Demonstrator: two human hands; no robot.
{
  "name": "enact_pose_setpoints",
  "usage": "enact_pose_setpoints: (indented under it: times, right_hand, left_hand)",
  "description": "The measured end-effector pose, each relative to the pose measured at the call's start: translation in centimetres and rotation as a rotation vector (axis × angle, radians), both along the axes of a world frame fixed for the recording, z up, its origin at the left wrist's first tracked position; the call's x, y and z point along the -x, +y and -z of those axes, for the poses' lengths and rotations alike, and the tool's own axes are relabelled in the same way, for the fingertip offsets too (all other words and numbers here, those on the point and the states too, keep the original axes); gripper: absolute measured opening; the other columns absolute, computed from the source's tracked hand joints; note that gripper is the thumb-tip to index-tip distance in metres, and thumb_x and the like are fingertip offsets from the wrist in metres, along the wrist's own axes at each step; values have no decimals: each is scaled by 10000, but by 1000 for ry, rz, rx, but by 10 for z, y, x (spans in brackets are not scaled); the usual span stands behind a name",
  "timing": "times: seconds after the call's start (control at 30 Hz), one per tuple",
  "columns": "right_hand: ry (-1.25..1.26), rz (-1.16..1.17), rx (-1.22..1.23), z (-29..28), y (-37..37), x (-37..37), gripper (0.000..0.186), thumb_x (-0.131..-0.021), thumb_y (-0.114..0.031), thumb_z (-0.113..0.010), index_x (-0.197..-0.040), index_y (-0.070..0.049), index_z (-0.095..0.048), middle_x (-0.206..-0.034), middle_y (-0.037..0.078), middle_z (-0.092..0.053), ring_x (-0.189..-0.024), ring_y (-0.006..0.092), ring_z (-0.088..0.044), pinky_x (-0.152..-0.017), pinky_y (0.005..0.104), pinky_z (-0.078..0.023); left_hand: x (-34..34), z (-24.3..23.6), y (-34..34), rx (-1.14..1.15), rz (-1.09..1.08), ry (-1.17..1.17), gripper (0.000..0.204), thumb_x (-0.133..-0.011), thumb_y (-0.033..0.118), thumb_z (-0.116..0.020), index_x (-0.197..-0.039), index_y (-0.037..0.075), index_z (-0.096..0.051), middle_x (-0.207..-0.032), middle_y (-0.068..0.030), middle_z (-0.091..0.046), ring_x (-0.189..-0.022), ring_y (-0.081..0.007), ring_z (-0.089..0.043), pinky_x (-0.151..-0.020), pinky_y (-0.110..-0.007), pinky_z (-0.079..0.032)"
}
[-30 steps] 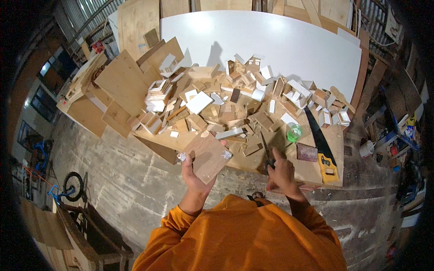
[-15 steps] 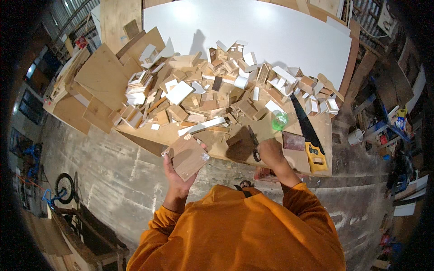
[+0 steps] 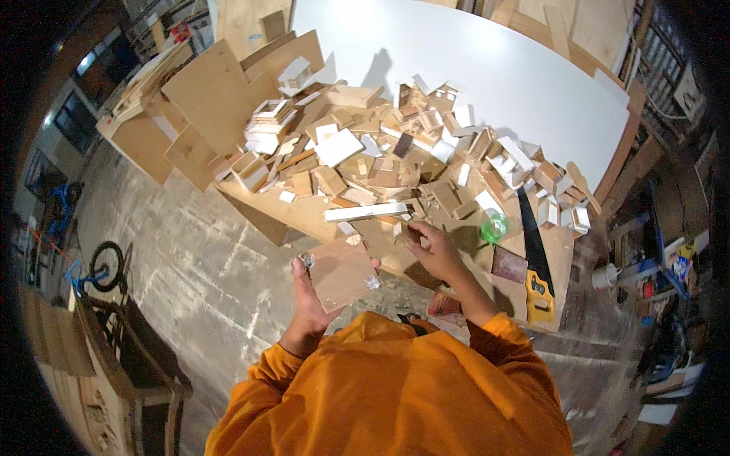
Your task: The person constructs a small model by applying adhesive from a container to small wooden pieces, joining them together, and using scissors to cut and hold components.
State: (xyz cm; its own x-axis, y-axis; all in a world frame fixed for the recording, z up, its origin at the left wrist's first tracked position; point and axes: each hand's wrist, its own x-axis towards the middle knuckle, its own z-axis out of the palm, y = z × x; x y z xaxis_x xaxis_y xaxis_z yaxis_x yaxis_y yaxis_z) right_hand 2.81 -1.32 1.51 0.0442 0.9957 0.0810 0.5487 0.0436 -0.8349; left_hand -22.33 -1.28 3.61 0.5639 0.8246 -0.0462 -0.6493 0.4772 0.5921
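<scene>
My left hand (image 3: 307,305) holds a flat, squarish wooden board (image 3: 339,275) out over the floor at the table's front edge. Crumpled clear bits (image 3: 372,282) stick at two of its corners, and a small pale wood piece (image 3: 353,239) sits at its top corner. Over the table's front edge, my right hand (image 3: 441,257) reaches left with thumb and fingers apart, close to a small wood block (image 3: 402,232). Nothing shows in its grasp. A white strip of wood (image 3: 366,212) lies just beyond both hands.
Wood offcuts and small model houses (image 3: 274,118) heap across the table (image 3: 304,219). To the right lie a green transparent object (image 3: 494,226), a dark reddish-brown block (image 3: 509,264) and a yellow-handled handsaw (image 3: 538,292). Large boards (image 3: 209,91) lean at the left; a white panel (image 3: 487,53) lies behind.
My right hand has left the dark-handled scissors and moved left toward the small offcuts, its fingers opening. The board in my left hand has turned slightly. The whole view has shifted and tilted.
</scene>
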Motion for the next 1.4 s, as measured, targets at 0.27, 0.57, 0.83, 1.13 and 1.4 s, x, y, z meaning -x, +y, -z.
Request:
enact_pose_setpoints:
  times: [0.27,0.57,0.83,1.13,1.4]
  right_hand:
    - [266,-365,-152,-69,-17,11,372,-824,-42,-703,-1174,9,-587,-1087,75,-590,-983,140,-564,-876,265,-447]
    - [-37,-176,-264,-95,-32,32,301,-733,-94,-747,-995,-1,-632,-900,117,-627,-663,190,-630,-610,301,-509]
    - [-114,-112,-279,-100,-29,48,309,-711,-65,-754,-999,-8,-659,-896,127,-626,-729,247,-630,-629,316,-498]
    - [-211,-133,-446,-97,-29,51,322,-737,-45,-732,-1045,6,-651,-964,156,-638,-842,300,-655,-722,356,-521]
    - [-241,-181,-452,-102,-35,51,343,-724,-36,-732,-1056,0,-657,-958,157,-647,-828,319,-662,-714,372,-532]
  left_hand:
    - [-3,-12,-8,25,-151,26,1024,-781,832,-399,-1424,36,-354,-1372,-188,-487,-1205,-388,-528,-1032,-518,-409]
    - [-11,-21,-4,-313,-175,94,1051,-758,778,-542,-1463,45,-273,-1424,-210,-414,-1303,-305,-443,-1072,-430,-373]
    - [-21,-16,-5,-416,-204,136,1082,-714,756,-622,-1468,61,-278,-1426,-147,-410,-1287,-236,-422,-1031,-365,-362]
    - [-23,-19,-3,-515,-259,131,1067,-736,753,-593,-1456,28,-284,-1425,-150,-398,-1293,-261,-417,-1050,-386,-347]
    - [-21,-17,-15,-476,-233,82,1038,-771,721,-577,-1453,1,-269,-1416,-161,-385,-1335,-295,-377,-1101,-431,-304]
